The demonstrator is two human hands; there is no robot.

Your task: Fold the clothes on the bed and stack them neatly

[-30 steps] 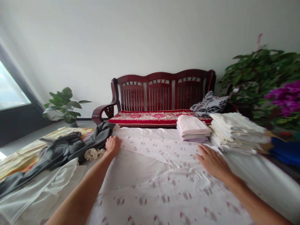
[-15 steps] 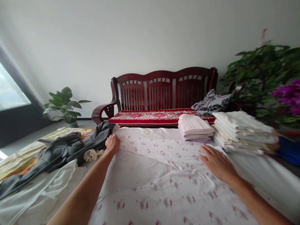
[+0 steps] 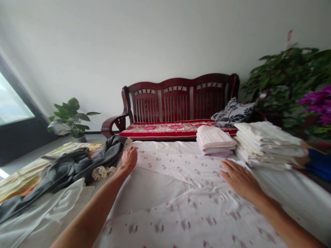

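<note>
A white cloth (image 3: 185, 206) with small reddish-grey printed motifs lies spread in front of me, its far part folded over so that a plain whitish area (image 3: 152, 187) shows in the middle. At the far left corner of the fold, my left hand (image 3: 129, 158) rests on the cloth, fingers stretched forward and held close together. My right hand (image 3: 239, 177) lies flat with fingers spread on the right side of the same cloth, pressing lightly on its wrinkled surface. Neither hand grips anything that I can see.
Beyond the right hand stand a folded pink striped stack (image 3: 214, 139) and a taller pile of white folded cloths (image 3: 266, 144). Left of me lie a crumpled dark grey garment (image 3: 69, 165), a cream scrunchie (image 3: 102, 173) and white fabric (image 3: 49, 213). Behind is a wooden bench (image 3: 176, 100).
My left hand has slid slightly right along the far edge of the cloth, and its curled fingers have straightened. The right hand has stayed where it was.
</note>
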